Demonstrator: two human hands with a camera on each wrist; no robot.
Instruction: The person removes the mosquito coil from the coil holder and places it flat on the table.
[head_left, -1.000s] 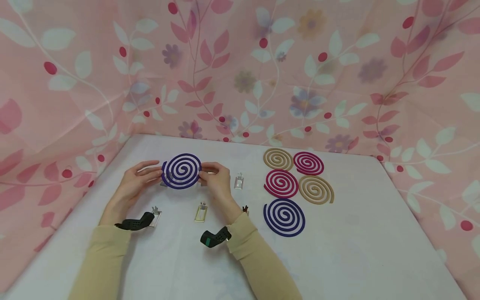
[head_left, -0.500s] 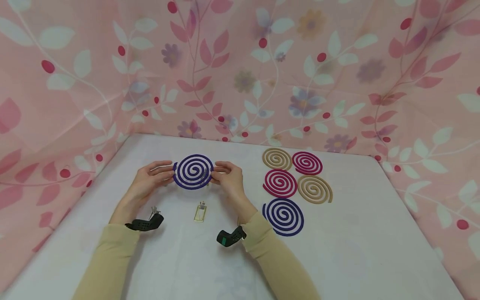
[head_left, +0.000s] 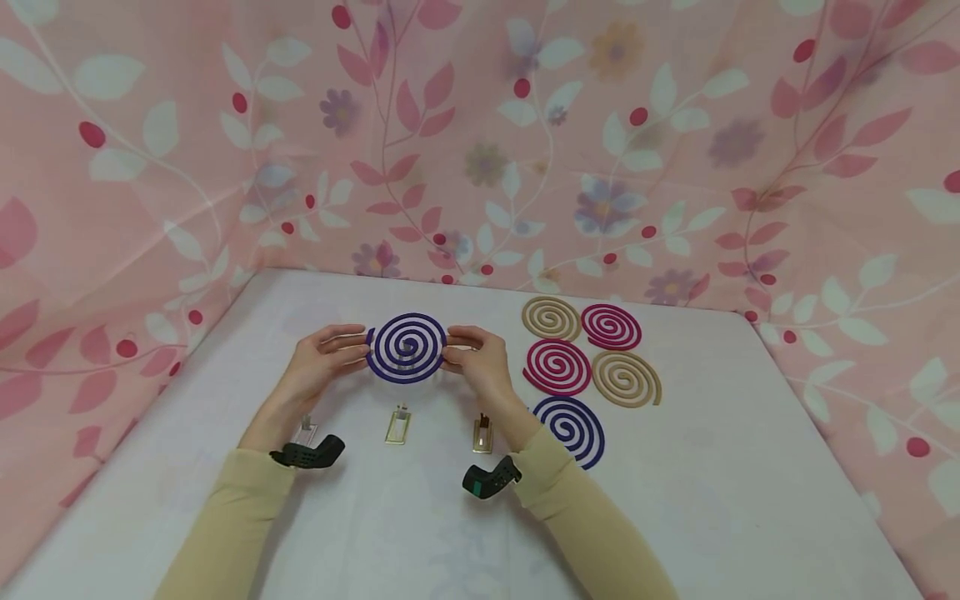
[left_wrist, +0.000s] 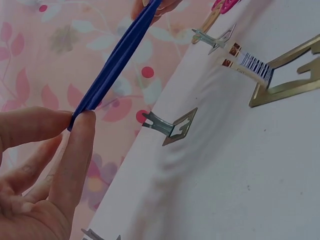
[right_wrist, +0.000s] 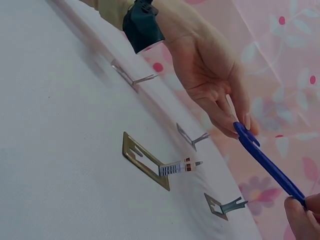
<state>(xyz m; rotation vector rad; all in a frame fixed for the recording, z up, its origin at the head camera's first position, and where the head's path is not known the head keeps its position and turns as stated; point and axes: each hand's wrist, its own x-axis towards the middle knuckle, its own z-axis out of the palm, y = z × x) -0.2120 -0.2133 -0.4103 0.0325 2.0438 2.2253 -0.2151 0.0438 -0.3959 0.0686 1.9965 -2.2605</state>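
Note:
A dark blue mosquito coil (head_left: 406, 348) is held up over the far left part of the table, between both hands. My left hand (head_left: 330, 358) pinches its left edge, and my right hand (head_left: 480, 358) pinches the right edge. In the left wrist view the coil (left_wrist: 117, 62) shows edge-on, gripped between thumb and finger of the left hand (left_wrist: 45, 175). The right wrist view shows the coil (right_wrist: 272, 167) tilted, with the fingertips of the right hand (right_wrist: 302, 217) at its lower end. Behind the coil in the head view, a metal coil stand (left_wrist: 182, 127) is mostly covered.
Nearer me stand a gold coil stand (head_left: 398, 426), another stand (head_left: 483, 436) beside my right forearm, and one (head_left: 304, 433) by my left wrist. To the right lie two tan coils (head_left: 626, 379), two magenta coils (head_left: 557, 367) and a blue coil (head_left: 567, 431), partly behind the right sleeve.
Both hands have carried the blue coil to the right across the table, keeping their pinch on its two edges. The stands and the coils lying at right have stayed put.

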